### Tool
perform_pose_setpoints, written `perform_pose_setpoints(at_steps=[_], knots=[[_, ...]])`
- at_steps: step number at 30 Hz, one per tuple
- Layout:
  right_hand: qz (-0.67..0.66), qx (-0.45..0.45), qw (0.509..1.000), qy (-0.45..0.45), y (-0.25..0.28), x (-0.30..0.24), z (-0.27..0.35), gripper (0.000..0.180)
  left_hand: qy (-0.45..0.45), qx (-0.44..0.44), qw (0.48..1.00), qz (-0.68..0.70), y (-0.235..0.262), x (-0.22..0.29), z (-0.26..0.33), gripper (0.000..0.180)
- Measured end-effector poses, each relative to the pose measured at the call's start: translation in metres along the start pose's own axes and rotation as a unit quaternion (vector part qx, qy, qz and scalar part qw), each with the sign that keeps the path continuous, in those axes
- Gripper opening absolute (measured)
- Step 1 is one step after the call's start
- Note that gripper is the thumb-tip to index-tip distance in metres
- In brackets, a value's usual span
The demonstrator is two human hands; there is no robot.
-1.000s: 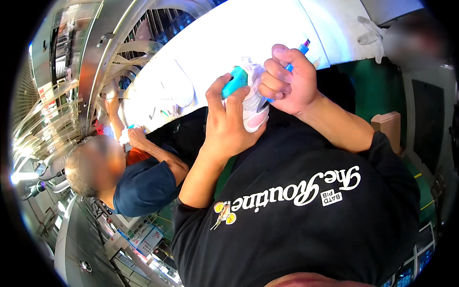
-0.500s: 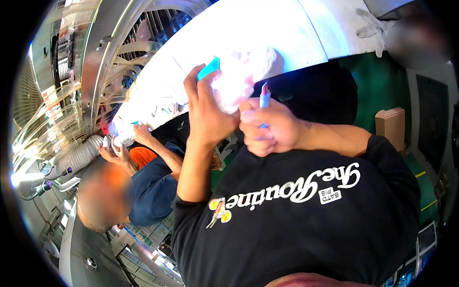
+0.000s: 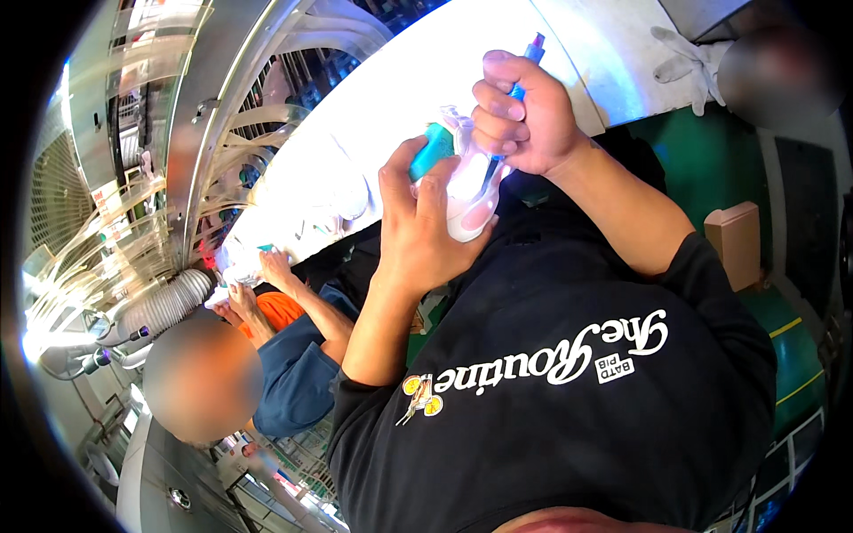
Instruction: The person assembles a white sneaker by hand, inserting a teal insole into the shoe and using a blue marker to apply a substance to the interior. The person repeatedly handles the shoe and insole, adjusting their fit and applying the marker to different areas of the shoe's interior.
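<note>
My left hand (image 3: 418,226) is closed around a white and pink shoe (image 3: 471,209) with a teal last (image 3: 433,153) in it, tilted above the near edge of the white work surface (image 3: 391,98). In my right hand (image 3: 538,111), wrapped in a fist, is a slim blue pen-like tool (image 3: 533,51). Its reddish end sticks up past my thumb. The dark lower end reaches down to the shoe's pale surface; whether it touches cannot be made out for glare.
To the left a co-worker in a dark blue top (image 3: 298,382) handles white items at the same surface. A grey glove (image 3: 682,69) lies at the far right. A cardboard box (image 3: 736,242) stands beyond my right arm. A ribbed hose (image 3: 164,302) and clear tubes fill the far left.
My right hand has risen from chest height to above the shoe, with the tool's lower end now at it. My left hand has turned the shoe and brought it right and nearer.
</note>
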State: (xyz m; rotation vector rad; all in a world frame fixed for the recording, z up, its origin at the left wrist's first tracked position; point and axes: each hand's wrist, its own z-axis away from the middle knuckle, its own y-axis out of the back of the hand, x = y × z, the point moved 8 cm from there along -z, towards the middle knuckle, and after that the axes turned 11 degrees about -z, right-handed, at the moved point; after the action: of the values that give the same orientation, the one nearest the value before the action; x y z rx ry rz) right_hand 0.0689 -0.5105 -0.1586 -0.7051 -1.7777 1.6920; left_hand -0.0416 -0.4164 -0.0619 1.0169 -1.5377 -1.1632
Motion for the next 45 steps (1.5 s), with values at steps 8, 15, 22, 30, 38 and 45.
perform_pose_setpoints(at_steps=[8, 15, 22, 30, 38, 45], knots=[[-0.078, 0.130, 0.987, 0.054, 0.011, 0.025, 0.030, 0.030, 0.003, -0.026, 0.999, -0.020, -0.001, 0.007, -0.010, 0.088], [-0.121, -0.009, 0.992, -0.032, 0.000, 0.026, 0.038, 0.037, -0.024, -0.026, 0.999, -0.012, -0.002, 0.010, -0.010, 0.082], [-0.049, -0.024, 0.998, -0.044, 0.003, 0.016, 0.015, 0.029, -0.078, 0.036, 0.996, -0.002, -0.001, 0.016, -0.003, 0.068], [0.136, 0.008, 0.990, -0.027, -0.013, 0.014, -0.006, 0.030, -0.022, 0.010, 1.000, 0.011, 0.002, -0.006, -0.002, 0.072], [0.044, 0.058, 0.997, 0.002, 0.007, 0.029, -0.014, 0.031, 0.046, -0.041, 0.998, -0.022, 0.005, -0.028, 0.000, 0.077], [-0.070, -0.001, 0.994, -0.081, 0.018, 0.034, -0.016, 0.035, -0.033, 0.056, 0.998, -0.001, 0.003, -0.026, 0.004, 0.070]])
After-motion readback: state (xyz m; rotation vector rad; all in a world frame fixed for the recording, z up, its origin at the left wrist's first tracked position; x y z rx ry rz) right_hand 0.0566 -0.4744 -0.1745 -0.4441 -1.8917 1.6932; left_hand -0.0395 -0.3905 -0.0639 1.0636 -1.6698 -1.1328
